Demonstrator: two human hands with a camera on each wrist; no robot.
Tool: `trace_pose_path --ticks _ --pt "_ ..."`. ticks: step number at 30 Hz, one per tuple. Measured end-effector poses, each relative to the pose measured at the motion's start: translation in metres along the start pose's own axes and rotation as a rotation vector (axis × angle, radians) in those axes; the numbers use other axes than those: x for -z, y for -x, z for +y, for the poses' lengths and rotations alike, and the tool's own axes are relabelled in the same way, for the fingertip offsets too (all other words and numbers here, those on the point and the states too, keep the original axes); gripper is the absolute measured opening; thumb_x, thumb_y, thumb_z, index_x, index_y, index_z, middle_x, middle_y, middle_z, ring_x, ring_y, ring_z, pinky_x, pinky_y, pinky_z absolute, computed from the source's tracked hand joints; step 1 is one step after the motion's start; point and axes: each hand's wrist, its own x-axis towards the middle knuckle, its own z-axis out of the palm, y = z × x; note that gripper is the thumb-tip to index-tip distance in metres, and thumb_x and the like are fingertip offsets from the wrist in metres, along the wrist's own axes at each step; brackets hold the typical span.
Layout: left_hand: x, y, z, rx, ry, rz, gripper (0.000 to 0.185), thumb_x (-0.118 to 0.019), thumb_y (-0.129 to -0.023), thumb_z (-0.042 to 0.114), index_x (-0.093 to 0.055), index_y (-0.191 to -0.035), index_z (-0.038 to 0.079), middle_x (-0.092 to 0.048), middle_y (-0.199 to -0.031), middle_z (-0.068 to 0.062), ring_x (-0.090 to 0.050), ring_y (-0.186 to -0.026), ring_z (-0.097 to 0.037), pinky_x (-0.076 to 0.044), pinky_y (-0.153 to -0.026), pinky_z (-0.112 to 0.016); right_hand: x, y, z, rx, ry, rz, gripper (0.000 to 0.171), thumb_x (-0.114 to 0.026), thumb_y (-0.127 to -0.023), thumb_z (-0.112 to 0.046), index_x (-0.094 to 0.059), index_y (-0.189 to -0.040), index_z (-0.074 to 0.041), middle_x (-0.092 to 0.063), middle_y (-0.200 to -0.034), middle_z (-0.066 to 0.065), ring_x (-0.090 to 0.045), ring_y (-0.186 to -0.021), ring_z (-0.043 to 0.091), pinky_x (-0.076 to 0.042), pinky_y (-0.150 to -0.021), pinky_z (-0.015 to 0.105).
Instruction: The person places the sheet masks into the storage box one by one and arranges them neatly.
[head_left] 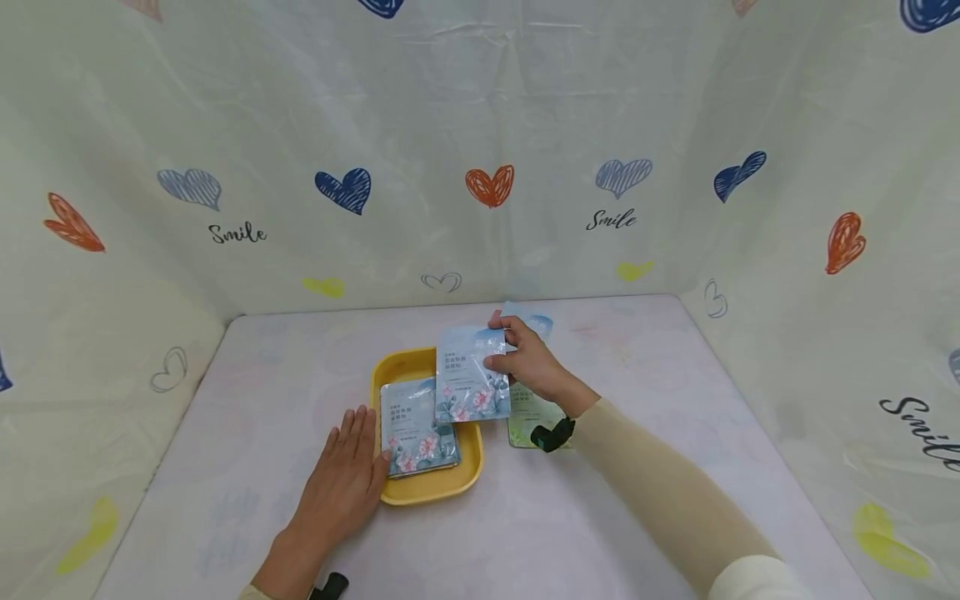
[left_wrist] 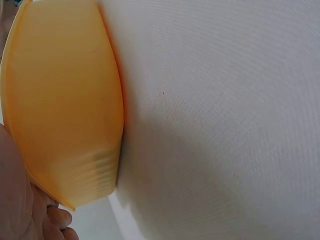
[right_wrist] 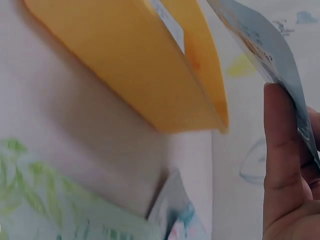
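Left hand (head_left: 347, 467) lay flat, fingers straight, bracing yellow tray (head_left: 402, 367) steady; right hand (head_left: 525, 360) pinched blue sachet (head_left: 470, 375) above tray for placing

Yellow tray (head_left: 397, 371); pale blue packets (head_left: 468, 375) with pink flowers over it. Green-leafed packet (head_left: 525, 421) right of tray. White backdrop (head_left: 480, 150): blue, orange hearts.

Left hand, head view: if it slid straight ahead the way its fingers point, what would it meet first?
The left hand lies flat on the table, fingertips at the yellow tray's left rim. Going on, it would probably meet that rim first, then the blue sachet inside; whether the thumb already touches it is unclear.
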Motion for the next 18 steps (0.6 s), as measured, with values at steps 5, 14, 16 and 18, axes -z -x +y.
trace_pose_path --ticks 5,14,16,18 --pt "-0.001 0.0 0.0 0.001 0.009 0.001 0.074 -0.049 -0.111 0.034 -0.021 -0.164 -0.009 -0.023 -0.171 -0.027 -0.019 -0.161 -0.045 -0.02 -0.13 -0.062 -0.025 -0.005 0.001 -0.012 0.009 0.0 0.059 -0.068 -0.1 -0.002 -0.041 -0.152 -0.01 -0.061 -0.135 0.02 -0.071 -0.088 0.019 -0.061 -0.064 0.034" --pt "-0.002 0.0 -0.002 -0.006 0.023 0.0 0.074 -0.048 -0.111 0.035 -0.02 -0.164 -0.008 -0.023 -0.172 -0.027 -0.018 -0.161 -0.045 -0.019 -0.13 -0.062 -0.066 -0.006 -0.003 -0.038 0.059 -0.042 0.058 -0.069 -0.1 -0.003 -0.042 -0.15 -0.011 -0.062 -0.134 0.018 -0.071 -0.095 0.024 -0.066 -0.072 0.034" --pt "-0.001 0.0 -0.002 -0.007 0.023 -0.003 0.074 -0.048 -0.111 0.035 -0.02 -0.164 -0.008 -0.023 -0.172 -0.027 -0.018 -0.161 -0.045 -0.019 -0.13 -0.062 -0.073 -0.007 -0.003 -0.044 0.087 -0.046 0.055 -0.07 -0.1 -0.004 -0.045 -0.147 -0.014 -0.063 -0.135 0.017 -0.071 -0.097 0.024 -0.066 -0.08 0.035" --pt "0.0 0.0 -0.002 -0.009 0.028 -0.004 0.073 -0.048 -0.112 0.035 -0.02 -0.164 -0.008 -0.023 -0.172 -0.027 -0.018 -0.161 -0.045 -0.02 -0.13 -0.062 -0.078 -0.007 -0.003 -0.051 0.124 -0.049 0.053 -0.071 -0.1 -0.006 -0.046 -0.146 -0.016 -0.065 -0.136 0.015 -0.071 -0.099 0.023 -0.066 -0.087 0.037"
